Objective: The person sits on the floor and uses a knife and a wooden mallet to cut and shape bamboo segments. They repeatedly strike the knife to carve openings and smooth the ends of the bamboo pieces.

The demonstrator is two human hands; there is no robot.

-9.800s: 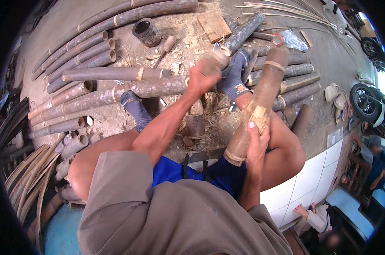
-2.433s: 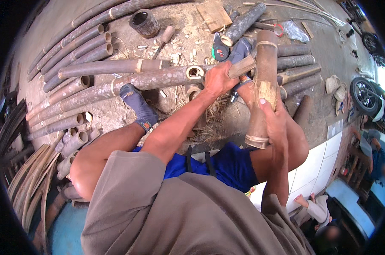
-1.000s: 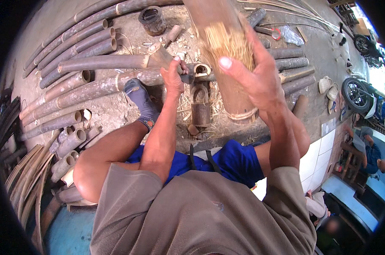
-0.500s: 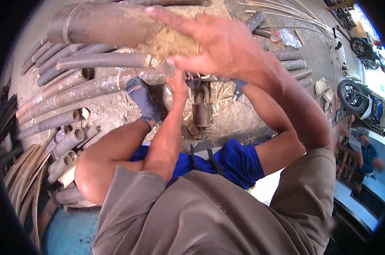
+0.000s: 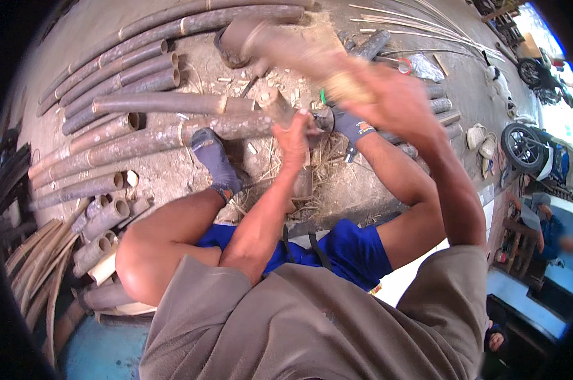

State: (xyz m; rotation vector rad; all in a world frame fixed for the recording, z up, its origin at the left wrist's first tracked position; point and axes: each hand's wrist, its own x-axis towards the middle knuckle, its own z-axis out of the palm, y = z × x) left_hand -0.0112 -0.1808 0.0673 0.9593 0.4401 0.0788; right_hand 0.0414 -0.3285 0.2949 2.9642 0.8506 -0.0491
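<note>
My right hand [image 5: 397, 98] is raised on the right, closed round the pale, narrowed end of a thick bamboo mallet [image 5: 286, 47]. The mallet points up and left and is smeared by motion. Lower down, my left hand [image 5: 292, 136] is closed round what looks like a short round wooden piece [image 5: 272, 100] with a pale top, tilted left. Its lower end is hidden behind my fingers. Just beneath that hand lies a long bamboo pole [image 5: 220, 125], its right end beside my right foot [image 5: 353, 126].
Several bamboo poles [image 5: 153, 28] lie at the back left. Short bamboo tubes [image 5: 106, 215] and split strips [image 5: 36, 266] are at the lower left. Shavings [image 5: 334, 171] litter the floor between my legs. Thin strips [image 5: 419, 28], sandals [image 5: 482, 140] and a motorcycle [image 5: 533, 145] are at right.
My right hand has moved right and down with the mallet, which now tilts downward to the right. My left hand has moved right, and the pale-topped wooden piece now shows at it.
</note>
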